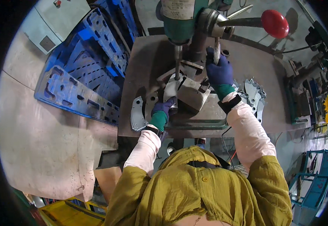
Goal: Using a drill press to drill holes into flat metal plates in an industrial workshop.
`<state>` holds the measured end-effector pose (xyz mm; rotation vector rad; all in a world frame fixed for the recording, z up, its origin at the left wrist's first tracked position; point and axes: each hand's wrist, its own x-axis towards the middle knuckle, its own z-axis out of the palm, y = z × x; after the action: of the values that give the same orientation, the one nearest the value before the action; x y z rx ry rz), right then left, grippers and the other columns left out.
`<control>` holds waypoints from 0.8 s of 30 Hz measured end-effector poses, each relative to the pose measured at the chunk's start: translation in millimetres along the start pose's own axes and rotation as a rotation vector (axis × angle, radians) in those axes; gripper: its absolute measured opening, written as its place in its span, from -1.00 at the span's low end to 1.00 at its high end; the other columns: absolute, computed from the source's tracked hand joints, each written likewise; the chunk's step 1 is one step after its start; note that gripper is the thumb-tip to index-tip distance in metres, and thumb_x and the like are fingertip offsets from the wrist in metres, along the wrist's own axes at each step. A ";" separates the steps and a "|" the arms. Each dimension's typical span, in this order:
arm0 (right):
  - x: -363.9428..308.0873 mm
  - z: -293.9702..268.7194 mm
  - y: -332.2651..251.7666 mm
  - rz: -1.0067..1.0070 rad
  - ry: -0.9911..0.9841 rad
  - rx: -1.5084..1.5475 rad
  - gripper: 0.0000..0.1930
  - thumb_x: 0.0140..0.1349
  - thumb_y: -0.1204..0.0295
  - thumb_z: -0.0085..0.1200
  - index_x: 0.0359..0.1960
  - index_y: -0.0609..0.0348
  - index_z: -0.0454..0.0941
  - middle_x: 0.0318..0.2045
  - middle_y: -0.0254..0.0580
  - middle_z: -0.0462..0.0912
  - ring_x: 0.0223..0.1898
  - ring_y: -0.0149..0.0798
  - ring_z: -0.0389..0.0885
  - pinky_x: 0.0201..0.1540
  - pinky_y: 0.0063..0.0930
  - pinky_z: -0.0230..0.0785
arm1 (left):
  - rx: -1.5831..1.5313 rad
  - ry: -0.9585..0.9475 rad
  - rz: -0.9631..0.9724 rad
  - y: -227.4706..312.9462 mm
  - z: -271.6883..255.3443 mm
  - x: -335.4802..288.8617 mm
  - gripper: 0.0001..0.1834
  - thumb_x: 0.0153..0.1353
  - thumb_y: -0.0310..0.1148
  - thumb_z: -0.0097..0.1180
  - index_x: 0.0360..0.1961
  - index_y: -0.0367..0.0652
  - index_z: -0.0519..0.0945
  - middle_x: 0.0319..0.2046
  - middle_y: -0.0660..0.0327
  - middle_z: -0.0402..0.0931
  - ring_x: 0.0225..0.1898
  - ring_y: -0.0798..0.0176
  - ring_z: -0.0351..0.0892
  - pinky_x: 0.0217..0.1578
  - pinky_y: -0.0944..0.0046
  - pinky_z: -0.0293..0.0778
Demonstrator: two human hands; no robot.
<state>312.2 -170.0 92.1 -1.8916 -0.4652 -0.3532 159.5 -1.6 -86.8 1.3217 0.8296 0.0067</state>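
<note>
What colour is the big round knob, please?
The knob is red, showing best in the head view.

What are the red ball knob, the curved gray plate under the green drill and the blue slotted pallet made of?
Red ball knob: probably hard plastic, smooth and glossy with a bright highlight. Curved gray plate: likely metal, given its pale, dull sheen. Blue slotted pallet: probably scuffed molded plastic, with rounded openings.
</note>
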 end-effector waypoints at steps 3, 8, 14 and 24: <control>1.5 -3.1 -4.7 -0.016 0.040 -0.148 -0.75 0.11 0.35 0.16 -0.17 0.13 0.63 -0.42 0.04 0.66 -0.34 0.00 0.71 -0.27 -0.20 0.52 | 0.097 -0.047 0.264 -19.9 -4.9 10.3 -0.60 0.23 -0.21 0.19 0.07 -0.07 0.56 -0.13 0.03 0.62 -0.22 0.06 0.65 -0.16 0.16 0.59; 5.3 -1.5 10.7 -0.097 0.043 -0.203 -0.69 0.08 0.36 0.17 -0.11 0.09 0.61 -0.34 0.09 0.65 -0.28 0.14 0.66 -0.23 -0.14 0.51 | -0.294 -0.016 0.140 -22.4 1.8 14.3 -0.48 0.05 -0.22 0.42 -0.08 -0.36 0.54 -0.24 0.00 0.58 -0.35 0.06 0.65 -0.48 0.16 0.72; 13.2 12.0 34.0 -0.268 0.140 -0.181 -0.66 0.05 0.37 0.19 -0.08 0.07 0.60 -0.31 0.08 0.64 -0.24 0.18 0.63 -0.19 -0.08 0.50 | -0.319 0.035 -0.067 1.1 0.7 1.0 -0.46 0.05 -0.18 0.43 -0.09 -0.37 0.54 -0.26 0.02 0.59 -0.40 0.09 0.65 -0.48 0.18 0.72; 18.3 7.6 49.5 -0.378 0.176 -0.300 -0.69 0.08 0.38 0.17 -0.09 0.05 0.56 -0.32 0.07 0.59 -0.26 0.21 0.59 -0.24 0.04 0.44 | -0.343 0.054 -0.011 21.9 15.1 -26.7 -0.40 -0.05 -0.03 0.49 -0.13 -0.26 0.60 -0.31 0.17 0.63 -0.46 0.23 0.64 -0.51 0.26 0.63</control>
<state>352.1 -176.0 57.3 -2.0332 -0.6807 -0.8732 158.0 -20.0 -54.0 0.9966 0.8401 0.1698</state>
